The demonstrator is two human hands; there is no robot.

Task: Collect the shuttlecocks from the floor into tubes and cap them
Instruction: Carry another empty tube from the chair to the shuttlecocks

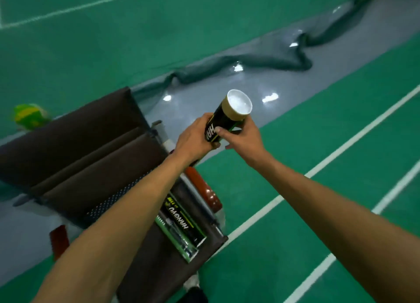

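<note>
A black shuttlecock tube with white lettering is held up over the court, tilted away from me. Its upper end shows white; whether that is a cap or feathers I cannot tell. My left hand grips the tube's lower part. My right hand holds the tube from the right, thumb across its front. A second black-and-green tube lies on the dark folding chair under my left forearm. No loose shuttlecocks are in sight.
A red-brown cylinder lies along the chair's right edge. A green-yellow object sits behind the chair at left. A dark green net lies bunched on the grey strip. Green court with white lines spreads to the right.
</note>
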